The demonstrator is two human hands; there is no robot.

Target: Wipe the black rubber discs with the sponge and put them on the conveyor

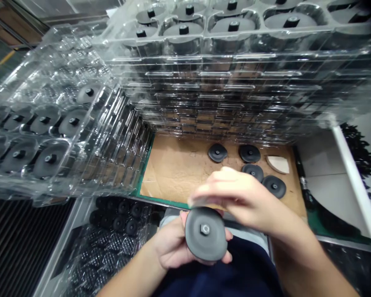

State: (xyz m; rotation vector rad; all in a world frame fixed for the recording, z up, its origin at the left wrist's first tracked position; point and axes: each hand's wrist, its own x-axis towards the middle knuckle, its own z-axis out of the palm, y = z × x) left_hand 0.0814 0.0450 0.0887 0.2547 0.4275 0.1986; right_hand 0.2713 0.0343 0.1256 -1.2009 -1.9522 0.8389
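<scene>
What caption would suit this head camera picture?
Left hand holds a grey disc while the right hand hovers above, amid clear tray stacks.

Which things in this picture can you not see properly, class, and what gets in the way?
Head view:
- Black disc: its upper rim is covered by the right hand.
- Right hand: fingertips smeared by motion.
- Stacked trays: lower contents lost behind glare.
- Dark pieces: cut off by the right edge.

stacked clear trays (204,95), loose discs (250,153) on cardboard (173,173)
</scene>
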